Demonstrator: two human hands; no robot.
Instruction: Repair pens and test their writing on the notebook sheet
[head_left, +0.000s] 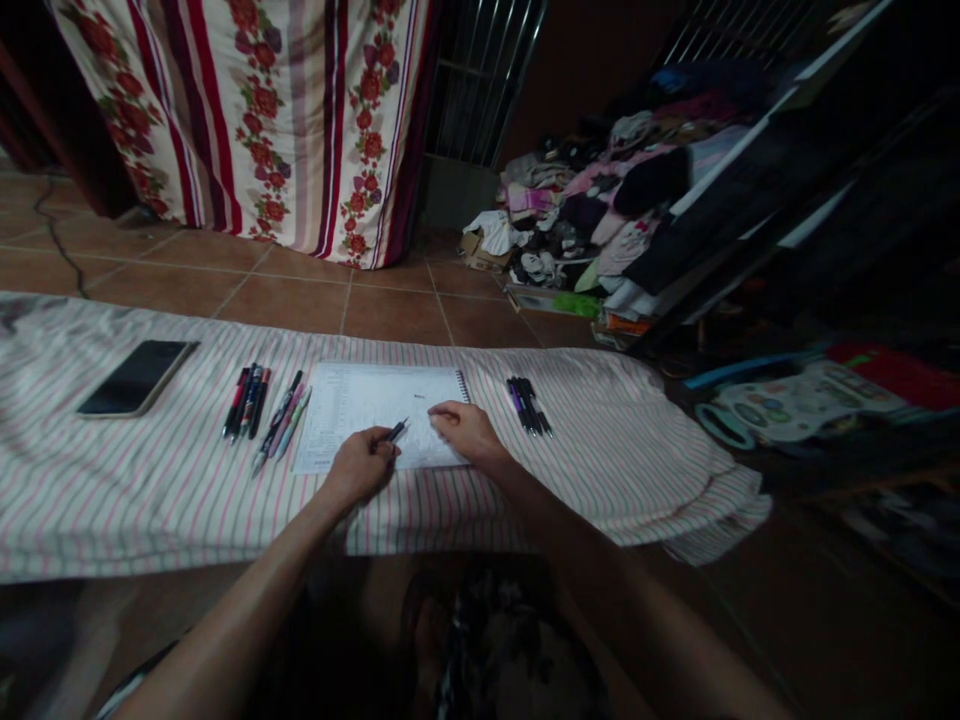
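A spiral notebook [360, 405] lies open on a striped cloth [150, 480] spread over the floor. My left hand [362, 468] is closed around a dark pen [397, 431] whose tip points at the page. My right hand [466, 432] rests on the notebook's lower right part, fingers curled and pressed to the paper. Several pens [247, 400] lie in a row left of the notebook, with a second bunch [283, 420] beside them. A few more dark pens [529, 405] lie to the right of it.
A black phone [135, 377] lies on the cloth at the left. A floral curtain [285, 120] hangs behind, over the tiled floor [390, 310]. A heap of clothes [600, 210] and dark shelving [810, 180] fill the right, with a colourful toy [787, 405] by the cloth's edge.
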